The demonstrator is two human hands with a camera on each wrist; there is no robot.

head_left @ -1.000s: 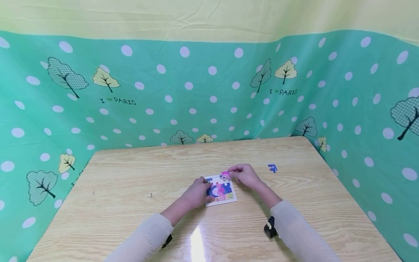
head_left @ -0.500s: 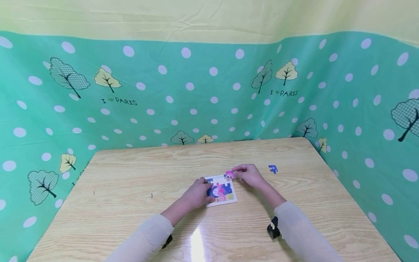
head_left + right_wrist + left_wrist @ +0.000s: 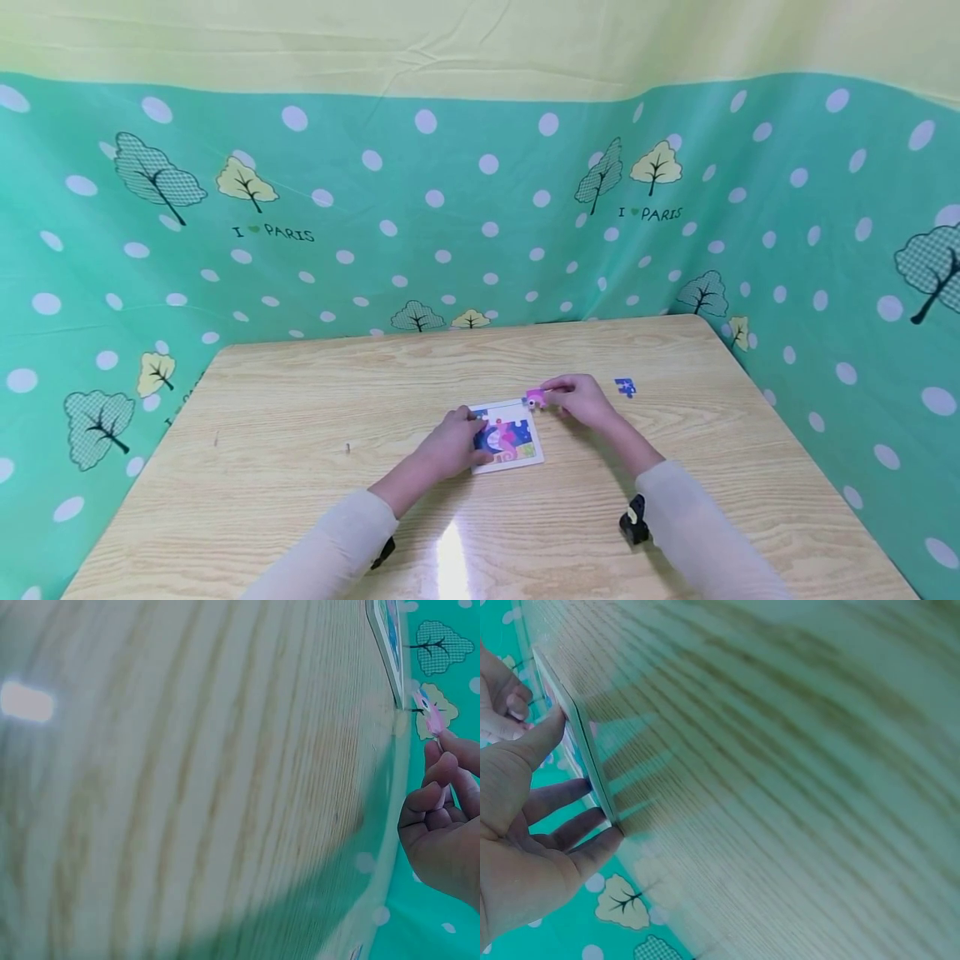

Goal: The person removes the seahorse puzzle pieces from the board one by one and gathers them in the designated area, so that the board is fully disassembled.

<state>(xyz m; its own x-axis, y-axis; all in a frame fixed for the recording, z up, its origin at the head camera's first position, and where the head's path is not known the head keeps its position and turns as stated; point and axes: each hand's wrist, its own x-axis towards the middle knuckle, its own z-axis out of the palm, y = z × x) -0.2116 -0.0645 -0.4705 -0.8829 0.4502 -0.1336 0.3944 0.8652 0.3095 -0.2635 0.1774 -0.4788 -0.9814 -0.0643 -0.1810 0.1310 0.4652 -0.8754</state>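
Observation:
A small jigsaw puzzle in a white tray (image 3: 510, 413) lies on the table, with a pink and blue picture and a bare white patch in its upper part. My left hand (image 3: 448, 443) rests on the tray's left side, its thumb and extended fingers spread along the edge. Between thumb and fingertips, my right hand (image 3: 581, 402) pinches a pink puzzle piece (image 3: 534, 398) with an eye printed on it. That piece is held at the tray's upper right corner; the right wrist view shows it tilted in the fingertips. Another piece, blue with a white star (image 3: 625, 386), lies farther right.
The wooden table (image 3: 300, 392) spreads around the tray. A tiny dark mark or bit (image 3: 347, 447) is left of the left hand. A green dotted cloth (image 3: 450, 208) hangs behind and at the sides. A black wrist mount (image 3: 634, 521) sits under the right sleeve.
The right hand has moved a little to the right with the pink piece, turning it and uncovering the tray's upper right corner. The left hand and tray have stayed in place.

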